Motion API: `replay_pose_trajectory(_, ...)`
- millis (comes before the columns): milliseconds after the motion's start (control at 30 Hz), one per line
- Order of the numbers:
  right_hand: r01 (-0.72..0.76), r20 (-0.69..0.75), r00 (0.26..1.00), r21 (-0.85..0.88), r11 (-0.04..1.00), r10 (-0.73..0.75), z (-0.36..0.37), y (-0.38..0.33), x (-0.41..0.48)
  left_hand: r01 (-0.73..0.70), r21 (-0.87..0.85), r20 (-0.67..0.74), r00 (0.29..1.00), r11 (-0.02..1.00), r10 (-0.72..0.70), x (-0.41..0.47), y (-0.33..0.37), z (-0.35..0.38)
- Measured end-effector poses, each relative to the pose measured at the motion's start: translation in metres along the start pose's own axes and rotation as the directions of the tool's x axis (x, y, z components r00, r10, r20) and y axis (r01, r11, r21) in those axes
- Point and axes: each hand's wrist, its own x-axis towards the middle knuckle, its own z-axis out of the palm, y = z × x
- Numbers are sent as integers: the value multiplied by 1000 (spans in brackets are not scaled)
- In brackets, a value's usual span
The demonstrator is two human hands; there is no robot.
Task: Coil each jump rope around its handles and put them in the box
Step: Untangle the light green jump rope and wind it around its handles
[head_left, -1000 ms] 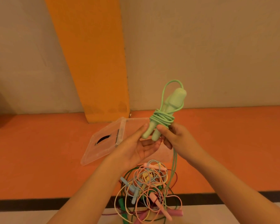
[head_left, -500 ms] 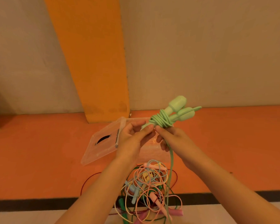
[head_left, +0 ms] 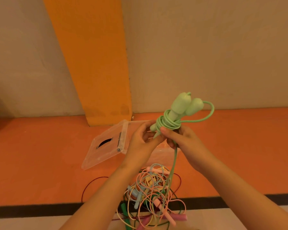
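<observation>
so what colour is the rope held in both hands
It's a pale mint green jump rope, head view.

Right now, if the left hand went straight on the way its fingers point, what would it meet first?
The left hand holds it now: the handle ends of the green jump rope. Just past them, probably the right hand, though depth is unclear.

Head-worn wide-angle view, facing forward and down, close above left hand [head_left: 140,142], right hand [head_left: 185,140]
</observation>
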Motion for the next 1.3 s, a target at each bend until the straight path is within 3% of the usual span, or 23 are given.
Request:
replay_pose_trajectory(100,-19,65,998,-6,1000,19,-8,-2,1,-25,65,101,995,998,18,4,0,-14)
replay_pose_trajectory(167,-43,57,997,-49,998,46,-9,0,1,-37,117,98,995,992,25,4,0,-18)
replay_pose_trajectory(300,-160,-49,987,-177,971,154,-7,10,6,-72,223,-105,990,972,97,0,-7,-11)
replay_pose_trajectory(400,-163,-90,986,-278,947,143,-6,16,8,-86,308,-212,965,947,157,-4,-15,-2)
replay_pose_trajectory(467,-121,-105,990,-255,959,97,-5,16,10,-92,297,-236,958,950,166,-4,-16,3)
replay_pose_trajectory(667,-28,-79,997,-205,978,12,-10,12,12,-58,62,-114,991,996,65,4,-14,-1)
replay_pose_trajectory(833,29,-44,998,-223,974,-40,-9,7,8,49,98,4,999,994,-50,4,-13,-4)
replay_pose_trajectory(1033,-53,-143,990,-245,968,18,-1,11,6,44,-24,-122,991,999,-47,1,-14,0)
replay_pose_trajectory(1300,64,-160,981,-256,965,-107,10,13,5,-58,154,-238,967,986,94,-5,-20,7)
